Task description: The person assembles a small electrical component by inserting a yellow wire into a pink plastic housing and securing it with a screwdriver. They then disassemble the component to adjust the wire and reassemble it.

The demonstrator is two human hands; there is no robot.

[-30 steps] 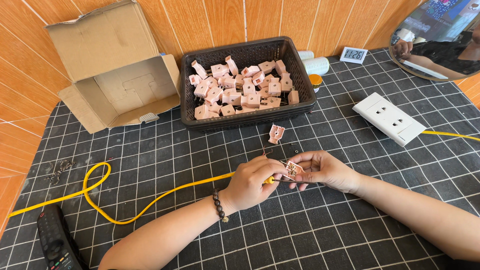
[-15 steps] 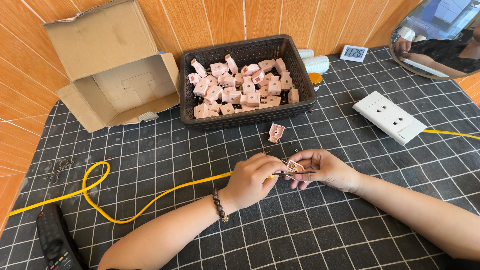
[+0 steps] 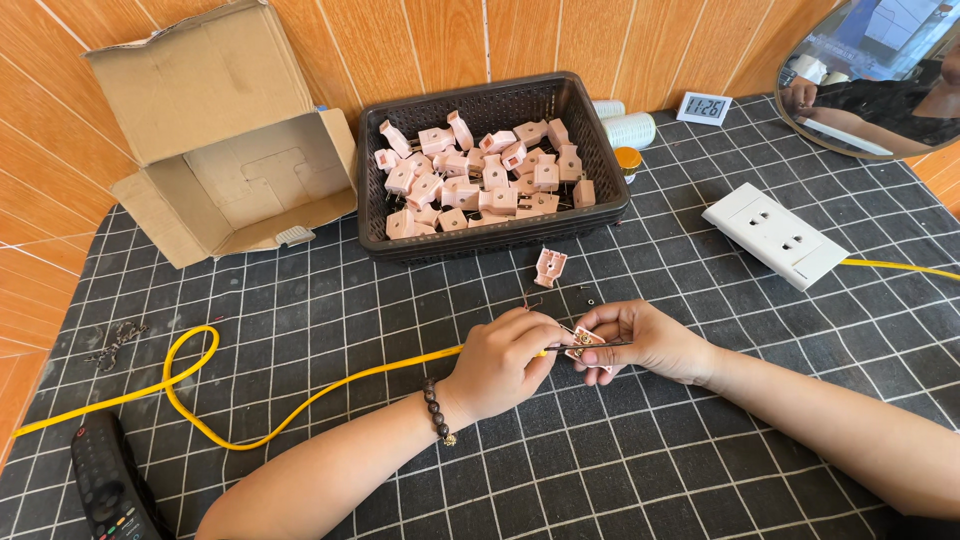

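Note:
My left hand (image 3: 505, 362) pinches the end of a yellow cable (image 3: 300, 402) at the middle of the mat, its fingertips against a small pink plug half (image 3: 585, 344). My right hand (image 3: 650, 338) holds that pink plug half, with thin dark metal prongs sticking out toward the right. The two hands touch over the piece. A second pink plug half (image 3: 549, 267) lies on the mat just beyond them. Behind it stands a black plastic basket (image 3: 600, 200) filled with several pink plug parts (image 3: 480, 180).
An open cardboard box (image 3: 225, 150) lies at the back left. A white socket strip (image 3: 775, 235) with a yellow cord sits at right, a round mirror (image 3: 880, 70) behind it. A black remote (image 3: 105, 490) lies at the front left. Small screws (image 3: 115, 340) are scattered at left.
Both hands stay together over the plug half; the fingers have shifted slightly as they work the cable end at the piece. Nothing else has moved.

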